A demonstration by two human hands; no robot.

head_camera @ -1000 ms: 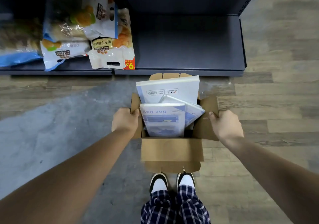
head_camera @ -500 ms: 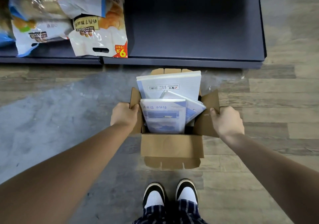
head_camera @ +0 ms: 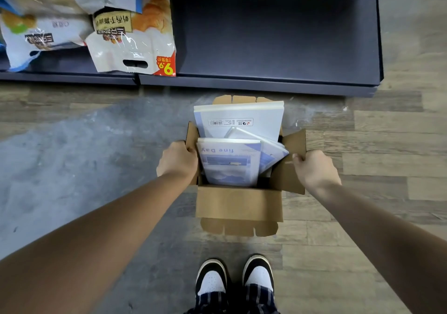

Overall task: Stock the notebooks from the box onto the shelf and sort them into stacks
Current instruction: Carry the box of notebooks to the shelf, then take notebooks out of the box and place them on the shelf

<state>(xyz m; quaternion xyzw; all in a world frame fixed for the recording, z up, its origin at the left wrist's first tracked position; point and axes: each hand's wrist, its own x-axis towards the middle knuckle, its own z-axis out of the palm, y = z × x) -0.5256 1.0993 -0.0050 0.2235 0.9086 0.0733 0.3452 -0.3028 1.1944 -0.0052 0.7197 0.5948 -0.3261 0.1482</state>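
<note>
We grip the open brown cardboard box (head_camera: 238,202) at its side flaps, left hand (head_camera: 177,160) and right hand (head_camera: 314,168) each curled round one — the pale-blue notebooks (head_camera: 229,163) stand inside. The dark metal shelf (head_camera: 278,35) shows none: stocking and sorting not yet begun.

You've got one box (head_camera: 238,202). Three notebooks show in it: back one (head_camera: 242,113), front one (head_camera: 229,166), tilted one (head_camera: 273,153). Two grips: left grip (head_camera: 177,160), right grip (head_camera: 314,168). One shelf (head_camera: 278,35). At least four snack bags (head_camera: 135,45), some cut off at the edge. Two shoes (head_camera: 211,281).
</note>
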